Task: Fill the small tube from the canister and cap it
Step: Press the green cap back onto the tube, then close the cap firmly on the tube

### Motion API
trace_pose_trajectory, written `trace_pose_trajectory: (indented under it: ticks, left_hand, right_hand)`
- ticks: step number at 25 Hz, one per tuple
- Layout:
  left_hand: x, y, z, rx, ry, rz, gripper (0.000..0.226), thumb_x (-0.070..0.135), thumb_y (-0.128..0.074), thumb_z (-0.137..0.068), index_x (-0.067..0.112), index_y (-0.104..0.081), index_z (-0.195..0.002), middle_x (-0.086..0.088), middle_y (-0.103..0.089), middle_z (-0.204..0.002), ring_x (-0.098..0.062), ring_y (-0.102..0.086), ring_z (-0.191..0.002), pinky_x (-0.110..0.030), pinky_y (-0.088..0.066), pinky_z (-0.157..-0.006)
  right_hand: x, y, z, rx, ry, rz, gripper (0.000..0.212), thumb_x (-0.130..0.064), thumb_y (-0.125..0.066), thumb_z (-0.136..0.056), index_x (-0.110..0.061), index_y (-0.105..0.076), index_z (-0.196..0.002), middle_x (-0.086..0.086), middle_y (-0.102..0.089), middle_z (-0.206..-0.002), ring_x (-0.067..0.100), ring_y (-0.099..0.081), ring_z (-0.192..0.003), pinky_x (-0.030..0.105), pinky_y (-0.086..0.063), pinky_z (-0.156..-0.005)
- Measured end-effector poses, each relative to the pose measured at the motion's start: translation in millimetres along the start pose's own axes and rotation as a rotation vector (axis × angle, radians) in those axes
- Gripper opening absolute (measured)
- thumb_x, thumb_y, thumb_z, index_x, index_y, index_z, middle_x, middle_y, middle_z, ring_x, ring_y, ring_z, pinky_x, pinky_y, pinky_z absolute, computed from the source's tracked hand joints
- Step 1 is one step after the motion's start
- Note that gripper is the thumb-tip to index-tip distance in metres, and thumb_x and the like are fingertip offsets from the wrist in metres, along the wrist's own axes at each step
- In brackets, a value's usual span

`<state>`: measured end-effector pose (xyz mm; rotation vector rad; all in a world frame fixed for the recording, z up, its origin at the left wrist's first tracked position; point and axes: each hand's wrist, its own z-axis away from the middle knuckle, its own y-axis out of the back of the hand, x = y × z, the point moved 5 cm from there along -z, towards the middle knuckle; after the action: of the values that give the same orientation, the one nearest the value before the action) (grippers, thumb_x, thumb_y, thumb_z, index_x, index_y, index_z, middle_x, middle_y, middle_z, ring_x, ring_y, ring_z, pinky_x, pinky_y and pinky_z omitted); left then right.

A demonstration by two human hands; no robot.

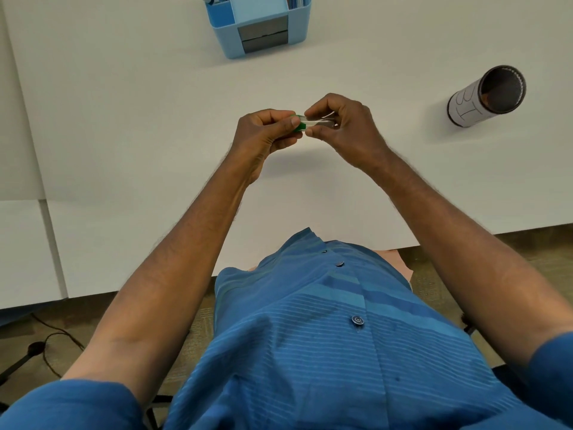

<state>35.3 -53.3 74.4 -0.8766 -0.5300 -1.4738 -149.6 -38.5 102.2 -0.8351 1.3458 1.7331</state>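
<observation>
A small clear tube [316, 121] lies horizontally between my two hands, above the middle of the white table [155, 119]. My right hand [344, 128] pinches the tube's body. My left hand [263, 138] grips the green cap [300, 123] at the tube's left end; the cap touches the tube's mouth. Dark content shows at the tube's right end, partly hidden by my fingers. The canister [486, 96], a dark cylinder with a white label, stands open on the table at the right, apart from both hands.
A light-blue desk organiser [260, 26] with grey pads in its front slot stands at the table's far edge. The table's near edge runs just in front of my blue shirt. Cables lie on the floor at lower left.
</observation>
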Motion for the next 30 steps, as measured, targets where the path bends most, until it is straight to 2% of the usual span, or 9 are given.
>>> trace_pose_trajectory:
  ticks: [6,10,14,17,19,21,23,27,30]
  left_hand:
    - [34,7,-24,0.161,-0.181,-0.153,0.026,0.022,-0.076,-0.094,0.004,-0.074,-0.113,-0.01,-0.08,-0.102,-0.02,-0.078,-0.091,-0.029,-0.064,-0.08]
    - [70,33,-56,0.321,-0.241,-0.125,0.024,0.032,-0.065,-0.102,0.014,-0.071,-0.117,-0.005,-0.077,-0.106,-0.02,-0.075,-0.092,-0.024,-0.063,-0.077]
    - [86,71,-98,0.556,-0.24,-0.102,0.02,0.025,-0.063,-0.103,0.016,-0.067,-0.12,-0.002,-0.071,-0.114,-0.017,-0.07,-0.101,-0.021,-0.06,-0.072]
    - [90,92,-131,0.665,-0.2,-0.1,0.023,0.023,-0.066,-0.1,0.018,-0.062,-0.122,0.001,-0.066,-0.116,-0.02,-0.066,-0.113,-0.031,-0.062,-0.086]
    - [90,101,-147,0.689,-0.179,-0.126,0.021,0.023,-0.068,-0.099,0.021,-0.061,-0.119,0.003,-0.063,-0.111,-0.019,-0.065,-0.111,-0.042,-0.06,-0.098]
    - [87,104,-159,0.677,-0.165,-0.139,0.021,0.021,-0.068,-0.099,0.022,-0.062,-0.12,0.003,-0.063,-0.112,-0.019,-0.065,-0.11,-0.044,-0.06,-0.1]
    - [85,103,-164,0.658,-0.17,-0.136,0.025,0.02,-0.067,-0.1,0.018,-0.064,-0.125,-0.001,-0.065,-0.12,-0.02,-0.065,-0.114,-0.039,-0.062,-0.095]
    - [78,104,-167,0.631,-0.185,-0.03,0.028,0.019,-0.068,-0.1,0.016,-0.066,-0.128,-0.002,-0.07,-0.126,-0.022,-0.067,-0.119,-0.023,-0.059,-0.08]
    - [74,105,-168,0.6,-0.179,0.043,0.026,0.018,-0.069,-0.1,0.015,-0.069,-0.126,-0.004,-0.073,-0.126,-0.022,-0.069,-0.118,-0.038,-0.061,-0.098]
  right_hand:
    - [-31,-25,-45,-0.059,0.262,0.374,0.047,-0.02,-0.072,-0.093,-0.026,-0.055,-0.137,-0.003,-0.066,-0.122,0.015,-0.059,-0.105,0.032,-0.052,-0.092]
    - [-60,-30,-101,0.048,0.266,0.243,0.046,-0.008,-0.07,-0.094,-0.018,-0.053,-0.137,0.004,-0.061,-0.132,0.014,-0.059,-0.114,0.027,-0.058,-0.093]
    - [-88,-25,-159,0.207,0.296,0.075,0.038,0.001,-0.07,-0.089,-0.007,-0.058,-0.124,0.011,-0.06,-0.125,0.018,-0.06,-0.113,0.021,-0.058,-0.09]
    - [-93,-37,-196,0.23,0.295,0.079,0.031,-0.003,-0.071,-0.089,-0.007,-0.061,-0.118,0.012,-0.059,-0.12,0.019,-0.062,-0.105,0.02,-0.058,-0.089]
    - [-87,-50,-212,0.198,0.298,0.118,0.027,-0.004,-0.07,-0.09,-0.007,-0.063,-0.116,0.011,-0.058,-0.118,0.02,-0.062,-0.103,0.029,-0.06,-0.089]
    - [-83,-64,-222,0.135,0.322,0.184,0.025,-0.005,-0.068,-0.092,-0.009,-0.063,-0.116,0.009,-0.059,-0.117,0.019,-0.061,-0.102,0.037,-0.059,-0.089]
    - [-82,-76,-227,0.074,0.341,0.3,0.025,-0.011,-0.069,-0.094,-0.013,-0.06,-0.117,0.006,-0.062,-0.116,0.018,-0.06,-0.103,0.039,-0.057,-0.087]
    - [-82,-93,-235,-0.006,0.309,0.563,0.024,-0.027,-0.067,-0.097,-0.018,-0.059,-0.118,0.003,-0.068,-0.114,0.022,-0.056,-0.107,0.031,-0.047,-0.076]
    - [-85,-98,-236,-0.031,0.321,0.653,0.024,-0.03,-0.063,-0.099,-0.018,-0.06,-0.119,0.005,-0.068,-0.112,0.024,-0.055,-0.108,0.036,-0.047,-0.077]
